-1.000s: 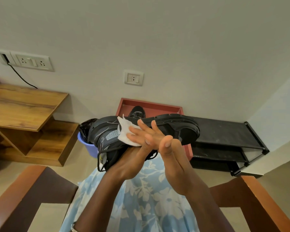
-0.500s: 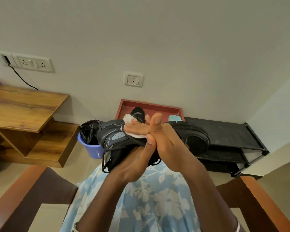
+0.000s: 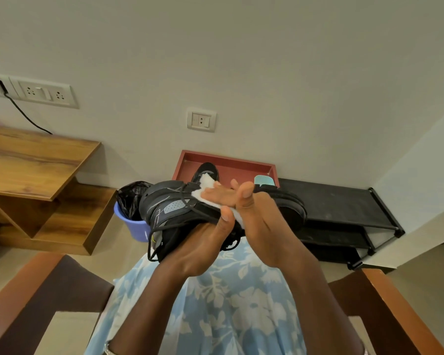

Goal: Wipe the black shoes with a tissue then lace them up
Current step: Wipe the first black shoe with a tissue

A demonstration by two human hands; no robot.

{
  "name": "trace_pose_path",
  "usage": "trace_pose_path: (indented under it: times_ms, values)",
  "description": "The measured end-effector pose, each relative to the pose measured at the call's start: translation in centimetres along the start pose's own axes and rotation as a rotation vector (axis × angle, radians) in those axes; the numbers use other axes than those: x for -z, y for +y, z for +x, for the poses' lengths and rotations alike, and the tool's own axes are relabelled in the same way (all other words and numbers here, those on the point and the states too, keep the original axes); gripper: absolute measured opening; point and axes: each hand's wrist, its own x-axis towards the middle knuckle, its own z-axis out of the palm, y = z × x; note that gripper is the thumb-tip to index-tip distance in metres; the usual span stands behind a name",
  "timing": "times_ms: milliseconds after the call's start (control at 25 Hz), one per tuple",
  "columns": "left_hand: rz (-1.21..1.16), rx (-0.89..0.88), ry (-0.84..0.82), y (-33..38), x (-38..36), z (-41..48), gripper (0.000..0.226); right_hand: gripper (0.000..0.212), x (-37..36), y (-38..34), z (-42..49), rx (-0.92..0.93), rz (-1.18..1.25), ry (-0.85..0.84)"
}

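Tissue (image 3: 207,187) mostly hidden under right hand (image 3: 264,226) on shoe (image 3: 169,206).

The hands (image 3: 241,226) cover the middle of the held shoe (image 3: 169,208); it hides most of the second shoe (image 3: 207,170) in the tray (image 3: 231,162).

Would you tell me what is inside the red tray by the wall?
The red tray holds a second black shoe and a pale teal object. Their lower parts and the tray floor are hidden behind the raised shoe.
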Motion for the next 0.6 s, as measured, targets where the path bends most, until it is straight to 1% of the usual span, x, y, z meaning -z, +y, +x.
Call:
trace_pose_path:
  times_ms: [80,120,160,320,360,400,440,480,520,560,600]
  values:
    - [0.013,0.033,-0.021,-0.1,0.1,0.0,0.072,0.095,-0.8,-0.3,-0.3,0.047,0.123,-0.034]
    - [0.013,0.054,-0.022,-0.3,0.2,0.0,0.069,0.094,-0.9,-0.1,-0.5,0.05,0.138,-0.031]
    - [-0.002,0.066,-0.023,-0.4,0.3,0.1,0.069,0.094,-0.6,-0.1,-0.8,0.038,0.109,-0.008]
    - [-0.055,-0.004,0.061,-0.8,0.5,0.1,0.089,0.094,0.2,0.0,-2.7,0.008,-0.195,0.17]
    - [-0.057,-0.002,0.054,-1.0,0.5,0.0,0.092,0.091,-0.3,0.4,-2.5,0.006,-0.208,0.156]
    - [-0.068,0.019,0.032,-1.1,0.5,0.0,0.093,0.087,-0.9,1.0,-1.7,-0.044,-0.225,0.035]
    - [-0.091,0.053,0.013,-1.2,0.5,0.0,0.092,0.085,-1.9,2.5,-1.0,-0.09,-0.261,-0.154]
    - [-0.112,0.087,0.005,-1.3,0.5,0.0,0.091,0.087,-3.0,5.6,-1.3,-0.087,-0.237,-0.331]
    - [-0.12,0.112,0.011,-1.5,0.5,0.1,0.091,0.09,-3.6,9.1,-1.0,-0.029,-0.216,-0.354]
    - [-0.121,0.13,0.024,-1.6,0.6,0.1,0.091,0.091,-3.4,10.6,-1.1,0.035,-0.163,-0.342]
    - [-0.121,0.139,0.037,-1.6,0.7,0.2,0.092,0.086,-3.4,10.0,-1.2,0.068,-0.14,-0.279]
